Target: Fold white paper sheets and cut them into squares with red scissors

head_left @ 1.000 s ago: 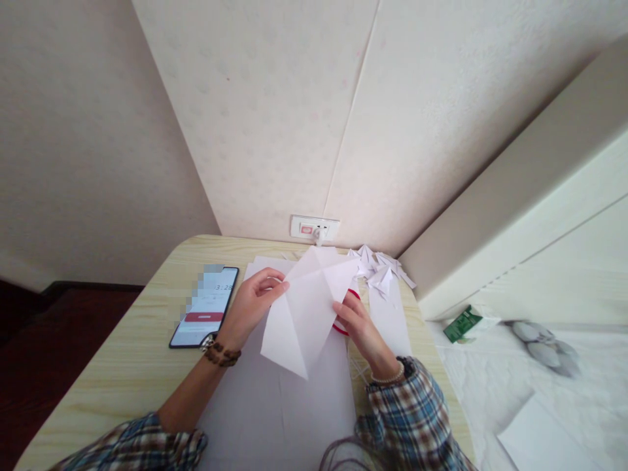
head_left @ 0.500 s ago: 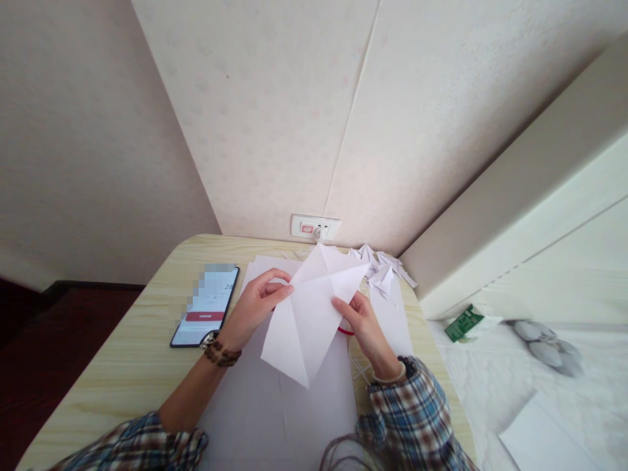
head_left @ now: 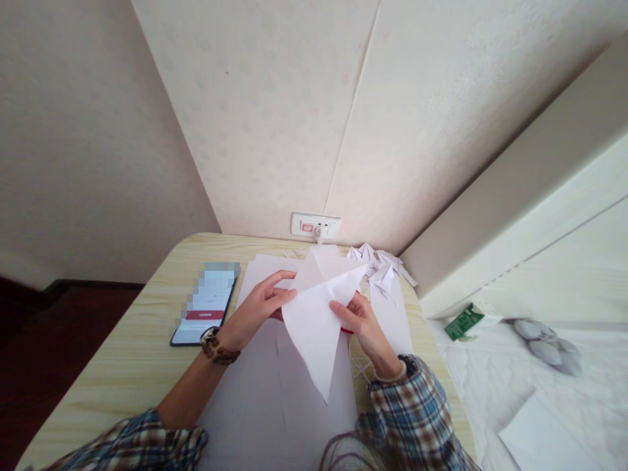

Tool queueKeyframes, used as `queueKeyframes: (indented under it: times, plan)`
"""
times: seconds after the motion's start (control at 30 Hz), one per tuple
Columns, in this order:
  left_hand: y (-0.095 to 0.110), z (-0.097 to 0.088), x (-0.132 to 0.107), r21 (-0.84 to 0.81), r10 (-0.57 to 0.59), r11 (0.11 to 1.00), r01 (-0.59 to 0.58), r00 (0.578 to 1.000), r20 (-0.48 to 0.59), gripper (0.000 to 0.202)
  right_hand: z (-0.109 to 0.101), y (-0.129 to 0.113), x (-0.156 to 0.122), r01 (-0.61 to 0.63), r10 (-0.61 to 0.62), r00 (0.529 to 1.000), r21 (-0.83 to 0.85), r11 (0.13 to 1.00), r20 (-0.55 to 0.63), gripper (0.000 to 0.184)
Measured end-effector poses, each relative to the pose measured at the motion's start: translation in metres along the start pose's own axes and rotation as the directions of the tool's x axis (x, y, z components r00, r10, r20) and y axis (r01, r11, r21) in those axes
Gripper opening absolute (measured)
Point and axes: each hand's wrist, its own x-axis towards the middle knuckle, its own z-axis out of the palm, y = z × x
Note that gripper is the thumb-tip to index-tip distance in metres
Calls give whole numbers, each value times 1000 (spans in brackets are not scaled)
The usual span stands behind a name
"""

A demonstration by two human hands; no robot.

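A creased sheet of white paper [head_left: 318, 327] is held up between both hands over the table, its lower corner pointing toward me. My left hand [head_left: 260, 307] pinches its left edge, thumb on top and fingers partly behind. On the right edge, my right hand [head_left: 360, 319] grips the sheet with the thumb in front; the other fingers are mostly hidden. Larger white sheets [head_left: 245, 405] lie flat beneath. A red curved edge [head_left: 347, 331] shows by my right hand, and its object is mostly covered. Folded white paper pieces [head_left: 385, 278] sit at the back right.
A phone [head_left: 206, 314] with a lit screen lies on the wooden table [head_left: 122, 353] at left. A wall socket [head_left: 315, 226] with a plug is behind. Right of the table, a white quilted surface bears a green carton [head_left: 464, 322], a grey object [head_left: 547, 345] and a white sheet [head_left: 544, 435].
The left part of the held paper has folded inward, so the sheet looks narrower and its lower tip has shifted right and down. Both hands stay nearly in place.
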Motion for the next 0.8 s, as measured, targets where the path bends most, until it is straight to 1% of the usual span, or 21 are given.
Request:
queueKeyframes:
  times: [0.07, 0.13, 0.2, 0.27, 0.3, 0.33, 0.4, 0.43, 0.47, 0.5, 0.53, 0.57, 0.63, 0.7, 0.8]
  plan:
    - [-1, 0, 0, 3, -1, 1000, 1, 1000, 21, 41, 1, 0, -1, -13, 13, 1000, -26, 1000, 24, 28]
    - [-2, -1, 0, -9, 21, 1000, -20, 1000, 14, 42, 2, -1, -1, 32, -32, 999, -80, 996, -1, 33]
    - [-3, -3, 1, -38, 54, 998, -55, 998, -16, 43, 2, -2, -1, 131, -142, 988, -163, 978, -62, 42]
    - [-4, -4, 2, -76, 83, 993, -87, 995, -62, 41, 1, -3, -1, 244, -286, 953, -303, 921, -100, 51]
    - [-4, -5, 2, -94, 94, 990, -102, 992, -85, 39, 0, -3, -1, 299, -364, 926, -400, 867, -97, 54]
    - [-3, -5, 2, -109, 104, 987, -116, 988, -111, 38, -1, -4, -1, 349, -438, 896, -505, 790, -66, 58]
    - [-3, -5, 3, -129, 124, 981, -145, 980, -156, 37, -3, -5, -2, 437, -551, 832, -684, 583, 62, 62]
    - [-2, -4, 3, -135, 132, 979, -156, 976, -172, 38, -3, -6, -3, 475, -575, 806, -736, 483, 143, 63]
    - [-2, -4, 4, -137, 135, 977, -160, 974, -180, 38, -3, -6, -4, 510, -574, 787, -760, 403, 224, 63]
    - [-2, -4, 4, -138, 134, 977, -160, 974, -184, 39, -2, -7, -5, 540, -558, 776, -766, 349, 293, 61]
    - [-2, -3, 4, -136, 131, 978, -157, 974, -187, 40, -1, -7, -6, 562, -537, 770, -764, 317, 344, 57]
    - [-3, -3, 4, -130, 127, 980, -153, 974, -189, 40, -1, -7, -7, 578, -521, 765, -759, 300, 378, 51]
    - [-4, -4, 3, -109, 123, 984, -144, 976, -178, 41, 0, -8, -7, 608, -508, 753, -738, 292, 419, 38]
    - [-4, -4, 3, -71, 124, 988, -136, 981, -151, 45, 0, -7, -7, 631, -510, 742, -710, 312, 435, 31]
    - [-4, -3, 1, -13, 133, 991, -135, 984, -122, 57, -1, -6, -5, 652, -527, 732, -666, 361, 431, 26]
